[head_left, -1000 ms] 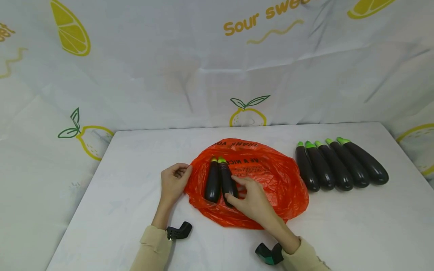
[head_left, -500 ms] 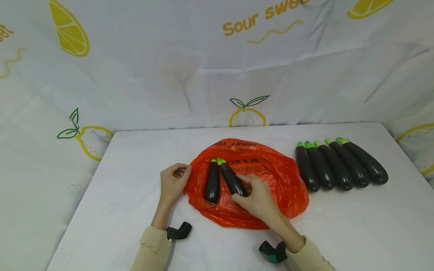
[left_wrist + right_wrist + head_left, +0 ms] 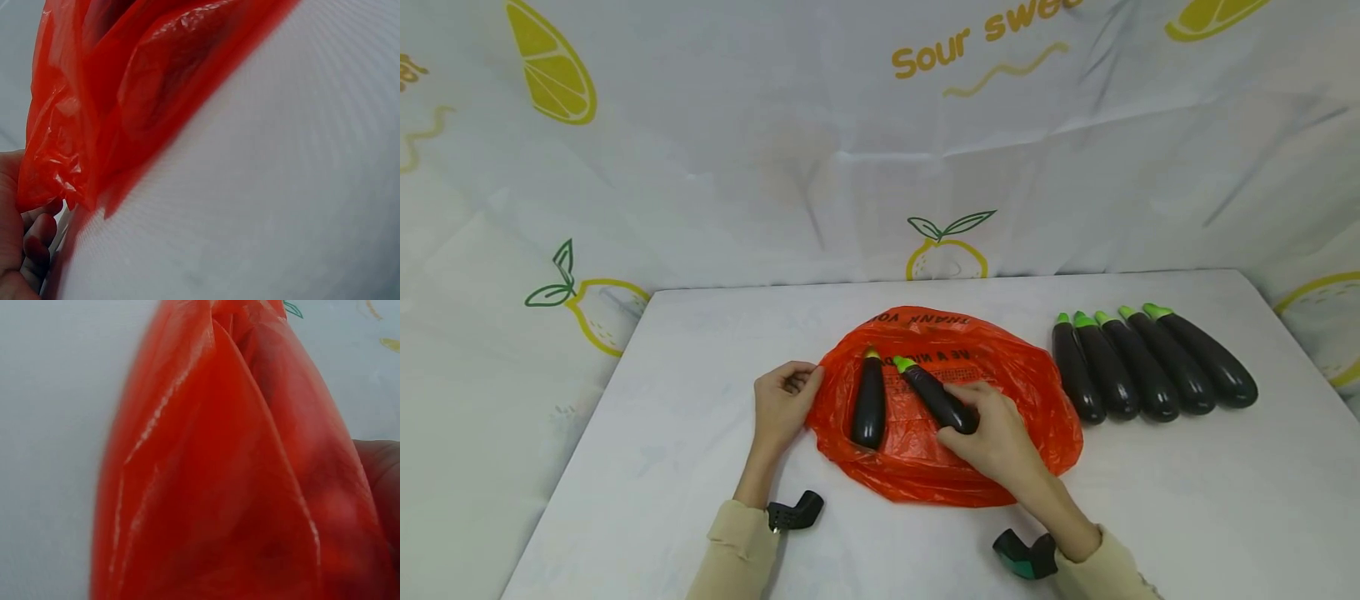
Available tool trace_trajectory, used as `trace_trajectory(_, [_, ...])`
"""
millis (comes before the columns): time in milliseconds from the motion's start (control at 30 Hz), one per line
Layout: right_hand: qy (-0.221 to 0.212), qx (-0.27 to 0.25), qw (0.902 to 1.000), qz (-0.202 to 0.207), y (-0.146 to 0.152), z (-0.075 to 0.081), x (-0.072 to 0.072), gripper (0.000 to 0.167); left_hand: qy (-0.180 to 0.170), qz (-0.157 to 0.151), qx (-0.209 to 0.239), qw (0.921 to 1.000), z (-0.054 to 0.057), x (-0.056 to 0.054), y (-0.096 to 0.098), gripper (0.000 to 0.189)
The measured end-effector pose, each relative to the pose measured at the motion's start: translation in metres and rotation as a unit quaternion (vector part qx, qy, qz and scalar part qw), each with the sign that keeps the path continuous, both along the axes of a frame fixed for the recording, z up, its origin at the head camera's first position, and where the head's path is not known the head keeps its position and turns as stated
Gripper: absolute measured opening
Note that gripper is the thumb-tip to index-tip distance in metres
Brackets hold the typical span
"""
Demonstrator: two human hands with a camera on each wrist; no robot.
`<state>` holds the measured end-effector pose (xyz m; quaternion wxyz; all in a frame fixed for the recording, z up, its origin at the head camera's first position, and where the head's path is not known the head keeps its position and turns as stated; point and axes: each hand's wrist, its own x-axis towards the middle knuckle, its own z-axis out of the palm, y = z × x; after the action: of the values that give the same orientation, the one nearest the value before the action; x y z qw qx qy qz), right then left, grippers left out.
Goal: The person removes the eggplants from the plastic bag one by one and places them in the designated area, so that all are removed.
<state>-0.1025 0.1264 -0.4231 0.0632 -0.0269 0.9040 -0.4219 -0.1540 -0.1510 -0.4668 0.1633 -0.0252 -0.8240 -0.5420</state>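
Note:
An orange-red plastic bag lies spread open on the white table. My left hand pinches its left rim between thumb and fingers; the left wrist view shows the gathered bag edge at that hand. Inside the bag one eggplant lies at the left with its stem end away from me. My right hand grips a second eggplant by its thick near end, its green stem pointing up and left. In the right wrist view the bag's red film hides most of the hand and the eggplant.
Several eggplants lie side by side right of the bag, green stems toward the back, the leftmost close to the bag's right edge. A white cloth with lemon prints hangs behind the table.
My right hand has moved right with the second eggplant, swinging its near end away from the first, so a gap now separates them. The left hand stays at the bag's rim.

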Motion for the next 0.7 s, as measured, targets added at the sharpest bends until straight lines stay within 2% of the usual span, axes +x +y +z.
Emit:
trace_trajectory(67, [-0.008, 0.0, 1.0, 0.0, 0.0002, 0.0005, 0.0, 0.055, 0.004, -0.001, -0.002, 1.0, 0.0052, 0.0029, 0.0016, 0.008])
trace_trajectory(233, [-0.003, 0.008, 1.0, 0.003, 0.0001, 0.0003, -0.0008, 0.056, 0.005, 0.0, 0.0, 1.0, 0.0082, 0.004, 0.003, 0.007])
trace_trajectory(400, [0.018, 0.009, 0.9998, 0.004, -0.0009, -0.003, -0.0023, 0.059, 0.0, 0.0, 0.0, 1.0, 0.0073, 0.0028, 0.0028, 0.007])
trace_trajectory(700, [0.043, -0.003, 0.9991, -0.003, -0.0028, -0.0083, -0.0024, 0.052, 0.0, -0.008, 0.005, 1.0, 0.0076, 0.0028, 0.0015, 0.008])
